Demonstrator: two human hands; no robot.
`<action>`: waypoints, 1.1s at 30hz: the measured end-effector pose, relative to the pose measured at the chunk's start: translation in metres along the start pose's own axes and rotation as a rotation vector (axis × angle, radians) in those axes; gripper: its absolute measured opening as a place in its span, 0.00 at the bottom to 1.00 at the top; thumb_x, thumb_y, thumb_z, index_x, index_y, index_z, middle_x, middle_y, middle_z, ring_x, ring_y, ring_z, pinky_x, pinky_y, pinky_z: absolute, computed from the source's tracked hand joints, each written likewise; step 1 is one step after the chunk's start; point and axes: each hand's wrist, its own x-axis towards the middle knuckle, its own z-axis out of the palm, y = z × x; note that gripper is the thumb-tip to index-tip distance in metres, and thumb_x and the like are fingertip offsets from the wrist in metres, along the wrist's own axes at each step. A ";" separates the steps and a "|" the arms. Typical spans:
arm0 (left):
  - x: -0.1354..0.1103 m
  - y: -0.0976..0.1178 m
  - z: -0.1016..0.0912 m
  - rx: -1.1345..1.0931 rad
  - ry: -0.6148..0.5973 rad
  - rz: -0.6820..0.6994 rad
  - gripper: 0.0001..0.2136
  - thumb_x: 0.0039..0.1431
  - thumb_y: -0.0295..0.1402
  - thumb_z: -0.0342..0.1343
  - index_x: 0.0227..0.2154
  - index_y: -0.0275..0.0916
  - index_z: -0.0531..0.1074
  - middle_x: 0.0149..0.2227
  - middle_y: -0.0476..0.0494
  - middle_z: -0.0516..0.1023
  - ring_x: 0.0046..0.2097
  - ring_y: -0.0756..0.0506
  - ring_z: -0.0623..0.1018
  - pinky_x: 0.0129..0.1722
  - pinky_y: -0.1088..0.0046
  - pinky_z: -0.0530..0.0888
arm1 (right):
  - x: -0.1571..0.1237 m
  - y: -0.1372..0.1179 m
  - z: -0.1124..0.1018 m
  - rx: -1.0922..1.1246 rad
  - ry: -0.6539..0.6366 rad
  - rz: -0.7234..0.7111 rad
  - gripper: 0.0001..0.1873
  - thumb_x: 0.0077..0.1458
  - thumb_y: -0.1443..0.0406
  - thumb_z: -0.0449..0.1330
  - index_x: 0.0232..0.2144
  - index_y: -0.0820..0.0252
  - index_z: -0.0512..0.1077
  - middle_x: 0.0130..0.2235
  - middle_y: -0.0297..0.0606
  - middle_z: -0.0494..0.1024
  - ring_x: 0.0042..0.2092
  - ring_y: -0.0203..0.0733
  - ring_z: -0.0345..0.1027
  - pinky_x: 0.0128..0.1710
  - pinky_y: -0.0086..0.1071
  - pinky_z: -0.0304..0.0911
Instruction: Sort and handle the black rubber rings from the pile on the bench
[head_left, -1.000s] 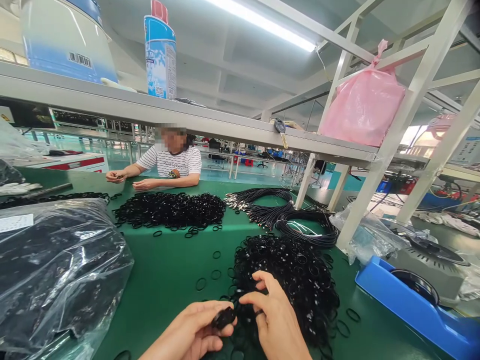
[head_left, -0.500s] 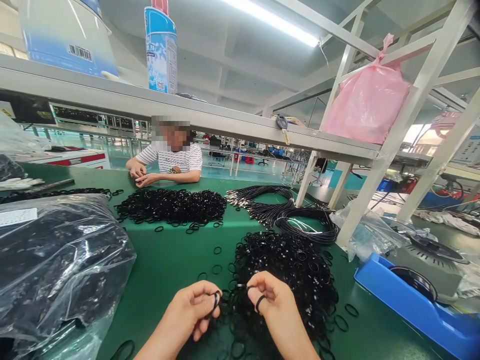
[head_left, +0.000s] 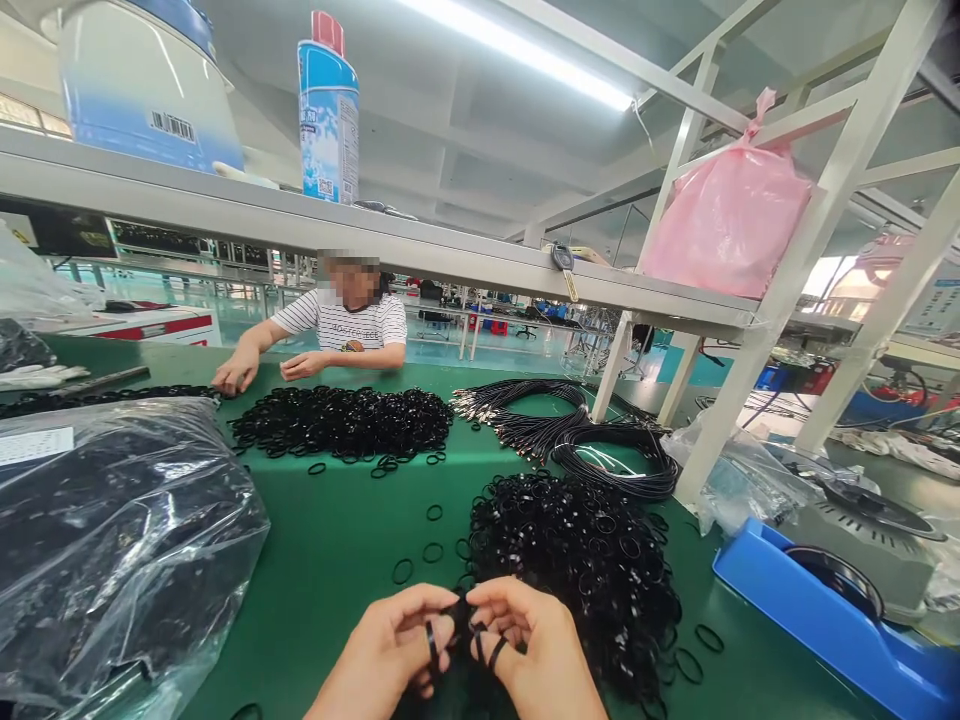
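A black ring (head_left: 432,645) could slip off the left hand (head_left: 409,640) into the near pile (head_left: 577,570).

Both hands are half curled, fingertips nearly touching; one ring circles the left thumb and two dark bands (head_left: 497,651) cross the thumb of the right hand (head_left: 532,640). Whether the fingertips pinch anything cannot be told. Crowded fingertips could snag a band and flick it loose, and the pile, just beyond the right hand, would hide it. Counted: two main ring piles, rings past numbering; one plastic bag (head_left: 127,545) left of the left hand; two cable coils (head_left: 637,485) beyond both.
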 end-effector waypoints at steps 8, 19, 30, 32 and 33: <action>0.000 0.011 -0.006 0.103 0.103 -0.118 0.15 0.46 0.47 0.60 0.23 0.37 0.73 0.13 0.60 0.57 0.15 0.57 0.54 0.15 0.82 0.53 | 0.002 0.006 -0.002 0.098 0.020 0.018 0.12 0.45 0.68 0.57 0.34 0.60 0.76 0.30 0.37 0.74 0.26 0.37 0.67 0.27 0.29 0.63; -0.002 0.012 -0.004 0.073 -0.114 0.032 0.13 0.43 0.42 0.64 0.26 0.36 0.78 0.26 0.47 0.78 0.30 0.46 0.73 0.35 0.72 0.68 | -0.003 -0.007 0.007 0.134 -0.030 0.052 0.10 0.45 0.67 0.61 0.34 0.62 0.76 0.31 0.40 0.78 0.31 0.41 0.69 0.30 0.30 0.63; 0.004 0.014 -0.015 0.332 -0.002 0.111 0.09 0.47 0.38 0.59 0.29 0.38 0.77 0.24 0.49 0.77 0.29 0.46 0.73 0.31 0.74 0.67 | 0.000 0.001 -0.011 -0.123 0.025 -0.117 0.28 0.32 0.79 0.46 0.33 0.57 0.77 0.38 0.37 0.78 0.43 0.43 0.70 0.46 0.36 0.62; 0.000 0.018 -0.015 0.372 -0.014 0.110 0.11 0.47 0.35 0.58 0.35 0.40 0.78 0.32 0.46 0.80 0.36 0.42 0.76 0.38 0.70 0.70 | -0.002 0.000 -0.012 -0.200 0.025 -0.183 0.32 0.27 0.79 0.44 0.32 0.55 0.76 0.41 0.35 0.77 0.48 0.42 0.68 0.51 0.37 0.58; -0.002 0.020 -0.014 0.382 -0.023 0.104 0.13 0.46 0.32 0.56 0.37 0.40 0.78 0.37 0.45 0.80 0.41 0.41 0.76 0.42 0.67 0.70 | -0.003 -0.001 -0.013 -0.216 0.022 -0.192 0.32 0.25 0.79 0.43 0.32 0.55 0.76 0.41 0.34 0.76 0.48 0.41 0.67 0.51 0.36 0.57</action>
